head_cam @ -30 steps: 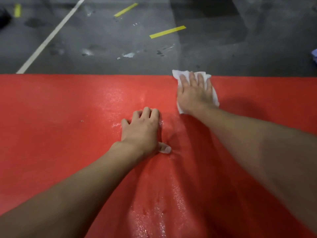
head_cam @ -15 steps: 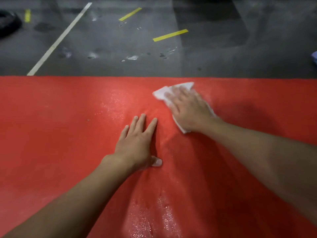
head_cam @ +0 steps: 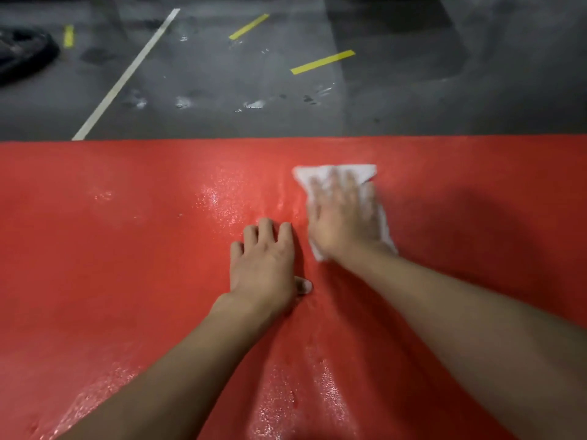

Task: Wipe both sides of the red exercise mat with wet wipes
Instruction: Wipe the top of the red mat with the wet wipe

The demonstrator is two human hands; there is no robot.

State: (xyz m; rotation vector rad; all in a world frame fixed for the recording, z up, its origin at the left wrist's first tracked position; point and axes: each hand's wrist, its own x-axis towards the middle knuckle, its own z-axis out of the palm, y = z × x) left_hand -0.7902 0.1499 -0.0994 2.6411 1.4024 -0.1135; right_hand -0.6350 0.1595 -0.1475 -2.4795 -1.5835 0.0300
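1. We look down at a grey concrete floor that fills the 12 o'clock band of the view, with damp smears shining on it in places.
2. On that floor a white painted line slants up toward 11 o'clock. Three short yellow tape strips lie well apart from one another. A dark rounded object sits at the 10 o'clock edge, and we cannot tell what it is.
3. The red textured exercise mat lies flat on the floor. It covers everything from the middle down to 6 o'clock, and its straight far edge runs from 9 to 3 o'clock. A wet sheen glistens near the centre and again toward 6 o'clock.
4. The white wet wipe lies spread on the mat close to that far edge, at about 1 o'clock from the centre.
5. Our right hand lies palm down on the wipe with its fingers straight, pressing it flat to the mat. The hand is blurred. The wipe shows beyond the fingertips and along the hand's 3 o'clock side.
6. Our left hand rests palm down on the bare mat at 7 o'clock from the right hand, just beside it. It holds nothing. Its fingers are slightly bent with the tips on the mat, and the thumb tip pokes out at its 3 o'clock side.
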